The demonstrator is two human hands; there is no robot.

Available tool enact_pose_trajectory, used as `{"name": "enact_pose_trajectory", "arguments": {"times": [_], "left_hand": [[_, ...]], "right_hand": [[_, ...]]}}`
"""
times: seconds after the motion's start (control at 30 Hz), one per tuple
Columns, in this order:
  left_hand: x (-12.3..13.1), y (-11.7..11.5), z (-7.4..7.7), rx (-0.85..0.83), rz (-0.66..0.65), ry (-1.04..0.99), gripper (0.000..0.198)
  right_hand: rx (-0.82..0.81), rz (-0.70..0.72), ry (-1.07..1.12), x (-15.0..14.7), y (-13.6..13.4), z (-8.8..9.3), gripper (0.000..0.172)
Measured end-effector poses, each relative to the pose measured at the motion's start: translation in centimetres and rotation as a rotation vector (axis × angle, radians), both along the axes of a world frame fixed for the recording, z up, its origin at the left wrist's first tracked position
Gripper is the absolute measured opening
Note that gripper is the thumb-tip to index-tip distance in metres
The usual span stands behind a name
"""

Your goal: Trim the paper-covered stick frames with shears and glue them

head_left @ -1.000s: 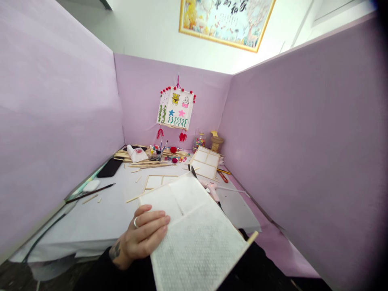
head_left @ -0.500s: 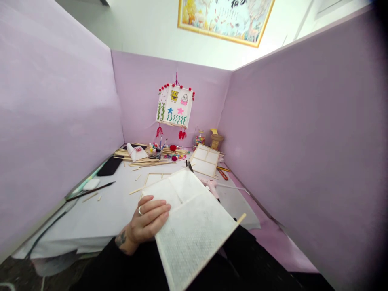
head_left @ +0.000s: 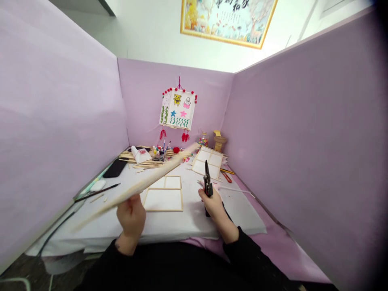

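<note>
My left hand is closed on the lower edge of a paper-covered wooden frame. The frame is raised over the table, seen nearly edge-on and smeared by motion. My right hand grips a pair of black pruning shears, blades pointing up and away from me. Between the hands, a bare frame of thin wooden sticks lies flat on the white tabletop. Right behind the shears is a pink glue gun, partly covered by my hand and the tool.
Another stick frame leans at the back right, near an orange cutter. Loose sticks and a cup of brushes stand behind. A black phone lies left. A decorated lantern hangs at the back between purple partitions.
My left hand has lifted the papered frame up and left, turning it from face-on to nearly edge-on. My right hand and the shears, mostly hidden before, now show, as does the flat frame.
</note>
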State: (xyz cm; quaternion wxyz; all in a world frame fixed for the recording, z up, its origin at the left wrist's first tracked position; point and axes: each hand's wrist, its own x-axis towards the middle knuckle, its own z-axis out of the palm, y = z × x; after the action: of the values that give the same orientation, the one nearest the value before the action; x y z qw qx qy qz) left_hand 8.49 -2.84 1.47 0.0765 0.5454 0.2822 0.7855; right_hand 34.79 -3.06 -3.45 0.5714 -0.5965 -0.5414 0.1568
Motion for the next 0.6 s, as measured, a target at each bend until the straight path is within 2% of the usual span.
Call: {"name": "enact_pose_trajectory", "arguments": {"times": [0.03, 0.1, 0.17, 0.23, 0.37, 0.5, 0.6], "left_hand": [[0.3, 0.4, 0.1, -0.116, -0.043, -0.169, 0.01], [0.7, 1.1, 0.6, -0.282, -0.227, -0.455, 0.005], [0.8, 1.6, 1.0, -0.374, -0.405, -0.656, 0.005], [0.6, 1.9, 1.3, -0.459, -0.487, -0.787, 0.011], [0.2, 2.0, 1.1, -0.591, -0.548, -0.944, 0.021], [0.1, 1.8, 1.1, -0.644, -0.613, -0.967, 0.026], [0.0, 1.5, 1.2, -0.669, -0.611, -0.953, 0.024]], "right_hand": [[0.005, 0.02, 0.006, 0.0, -0.1, 0.0, 0.036], [0.006, 0.086, 0.035, 0.1, -0.4, -0.1, 0.034], [-0.005, 0.176, 0.075, 0.1, -0.7, -0.1, 0.036], [-0.01, 0.238, 0.099, 0.1, -1.1, -0.2, 0.038], [0.016, 0.178, 0.113, 0.0, -1.6, -0.9, 0.037], [0.076, 0.083, 0.112, 0.1, -2.2, -1.7, 0.041], [0.064, 0.114, 0.162, 0.3, -2.6, -1.7, 0.038]]}}
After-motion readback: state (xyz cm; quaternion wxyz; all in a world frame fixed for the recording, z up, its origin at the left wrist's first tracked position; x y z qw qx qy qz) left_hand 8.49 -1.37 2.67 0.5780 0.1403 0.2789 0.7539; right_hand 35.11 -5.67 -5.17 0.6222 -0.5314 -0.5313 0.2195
